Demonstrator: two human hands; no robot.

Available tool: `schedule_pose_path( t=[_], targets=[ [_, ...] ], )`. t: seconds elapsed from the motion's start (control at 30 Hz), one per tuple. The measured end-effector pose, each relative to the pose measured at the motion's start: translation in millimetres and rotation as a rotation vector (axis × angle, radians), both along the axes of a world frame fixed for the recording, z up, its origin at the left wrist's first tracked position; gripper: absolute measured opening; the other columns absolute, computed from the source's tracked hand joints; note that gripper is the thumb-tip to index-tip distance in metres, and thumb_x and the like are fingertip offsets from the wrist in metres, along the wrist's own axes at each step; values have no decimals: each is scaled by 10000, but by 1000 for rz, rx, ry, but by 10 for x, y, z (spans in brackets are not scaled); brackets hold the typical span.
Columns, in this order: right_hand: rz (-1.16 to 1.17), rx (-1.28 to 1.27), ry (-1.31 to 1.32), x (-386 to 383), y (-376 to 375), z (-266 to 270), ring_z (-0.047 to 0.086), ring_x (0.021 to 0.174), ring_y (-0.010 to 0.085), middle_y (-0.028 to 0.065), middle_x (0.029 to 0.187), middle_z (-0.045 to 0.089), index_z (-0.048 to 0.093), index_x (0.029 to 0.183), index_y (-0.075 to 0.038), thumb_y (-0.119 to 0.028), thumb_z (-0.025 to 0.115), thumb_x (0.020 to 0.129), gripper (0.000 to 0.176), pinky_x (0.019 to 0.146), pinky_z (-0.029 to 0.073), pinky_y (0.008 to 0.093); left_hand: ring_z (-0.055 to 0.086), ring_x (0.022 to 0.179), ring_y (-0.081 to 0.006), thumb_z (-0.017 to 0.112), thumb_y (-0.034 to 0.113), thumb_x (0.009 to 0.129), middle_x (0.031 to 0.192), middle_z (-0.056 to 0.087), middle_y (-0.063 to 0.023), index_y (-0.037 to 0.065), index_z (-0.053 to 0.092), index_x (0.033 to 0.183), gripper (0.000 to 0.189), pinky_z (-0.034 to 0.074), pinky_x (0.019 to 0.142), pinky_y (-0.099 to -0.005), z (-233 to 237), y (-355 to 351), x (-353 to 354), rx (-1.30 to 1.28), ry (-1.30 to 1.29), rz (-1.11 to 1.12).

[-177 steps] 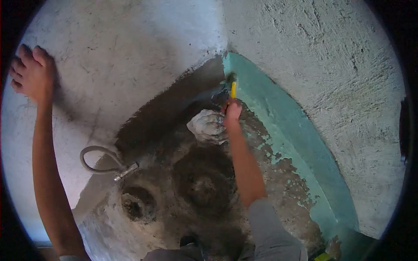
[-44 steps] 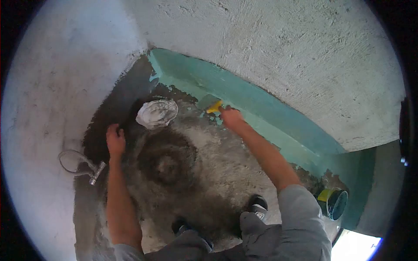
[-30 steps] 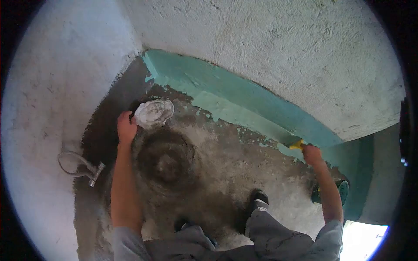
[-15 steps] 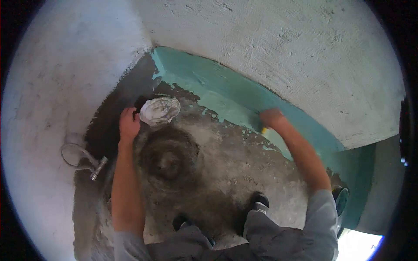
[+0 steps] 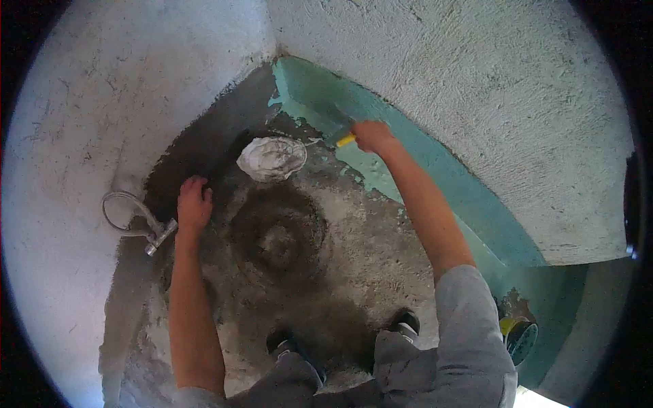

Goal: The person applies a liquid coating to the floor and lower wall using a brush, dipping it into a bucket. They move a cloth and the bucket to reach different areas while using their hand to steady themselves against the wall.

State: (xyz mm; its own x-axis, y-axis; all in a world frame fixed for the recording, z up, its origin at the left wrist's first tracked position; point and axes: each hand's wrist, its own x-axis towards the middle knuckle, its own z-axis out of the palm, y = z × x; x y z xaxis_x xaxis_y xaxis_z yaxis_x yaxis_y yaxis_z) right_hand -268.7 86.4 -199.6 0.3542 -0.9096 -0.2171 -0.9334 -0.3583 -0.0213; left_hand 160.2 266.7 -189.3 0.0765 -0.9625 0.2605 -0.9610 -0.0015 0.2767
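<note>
My right hand (image 5: 373, 137) is closed round the yellow handle (image 5: 346, 141) of a tool, whose far end lies against the green coating (image 5: 408, 153) along the wall's foot. My left hand (image 5: 195, 202) hovers or rests near the dark damp strip at the left; its fingers look loosely curled, and nothing shows in them. A bundle wrapped in whitish plastic (image 5: 272, 159) sits on the floor between the two hands, touching neither.
A valve with a looped grey hose (image 5: 158, 236) sticks out at the left wall. At the lower right stands a container with yellow on it (image 5: 520, 338). My shoes (image 5: 406, 322) are on the rough concrete floor (image 5: 360, 272). Rough plastered walls rise around.
My right hand has moved up and left along the green strip with the tool. The left hand has drawn away from the wrapped bundle. The whole view has shifted a little.
</note>
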Motion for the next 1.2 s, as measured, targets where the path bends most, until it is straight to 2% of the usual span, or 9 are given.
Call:
schedule_pose_path(
  t=[0.13,0.23,0.3,0.57,0.67,0.77,0.93,1.07,1.2],
  targets=[
    [-12,-14,-107,-724,607,-389,650,837,351,143,876,658,626,1054,-104,-48,611,741,319,695,519,456,520,1127,-346,597,151,833,1161,582,-149,52,591,1095,280,432,949,-426,-14,-207,-81,-64,24,-63],
    [-144,16,-50,-1388,1351,-420,627,881,367,165,921,650,561,1146,-141,-134,550,850,296,734,498,480,512,1147,-347,598,152,831,1199,570,-157,60,591,1120,304,423,968,-419,-34,-467,-307,-17,28,-56],
    [-215,61,22,-1917,1870,-448,628,889,360,159,919,645,548,1154,-152,-151,555,858,297,732,499,480,504,1158,-350,603,158,829,1215,562,-164,65,591,1130,315,417,975,-418,-92,-624,-409,-18,16,-129],
    [-576,192,221,-3561,3821,271,648,909,302,95,954,662,582,1141,-216,-133,611,805,347,747,511,454,490,1160,-366,588,93,827,1220,550,-182,61,591,1115,289,408,971,-426,-461,-1124,-829,5,87,-323],
    [-680,305,492,-4004,4132,414,657,888,281,95,929,670,618,1112,-215,-168,612,821,295,719,527,449,507,1116,-376,598,95,825,1155,569,-183,54,593,1089,267,411,950,-434,-381,-1092,-1009,-14,71,-343],
    [-649,201,554,-4199,4285,470,665,866,278,92,904,682,651,1071,-208,-165,641,781,293,706,532,433,523,1078,-380,597,82,825,1097,583,-179,47,595,1069,247,415,942,-429,-332,-1094,-1024,-60,107,-413],
    [-407,296,819,-3934,3783,273,672,870,240,42,889,693,704,922,-158,-183,585,835,149,689,507,366,540,1055,-373,588,68,829,1073,594,-173,39,596,1062,235,429,922,-421,-232,-1055,-846,-63,56,-355],
    [-193,92,630,-3477,3206,112,669,853,266,70,808,671,695,891,-188,-148,623,781,137,724,509,405,527,1128,-338,567,119,883,1156,591,-167,30,586,1130,263,401,976,-411,1,-887,-627,58,37,-259],
    [-280,122,413,-3130,2876,399,657,853,288,69,849,668,661,972,-209,-102,621,769,234,723,511,437,548,1085,-336,577,106,859,1131,593,-165,30,596,1079,234,414,963,-399,-161,-821,-151,-84,-3,-258]
  ],
)
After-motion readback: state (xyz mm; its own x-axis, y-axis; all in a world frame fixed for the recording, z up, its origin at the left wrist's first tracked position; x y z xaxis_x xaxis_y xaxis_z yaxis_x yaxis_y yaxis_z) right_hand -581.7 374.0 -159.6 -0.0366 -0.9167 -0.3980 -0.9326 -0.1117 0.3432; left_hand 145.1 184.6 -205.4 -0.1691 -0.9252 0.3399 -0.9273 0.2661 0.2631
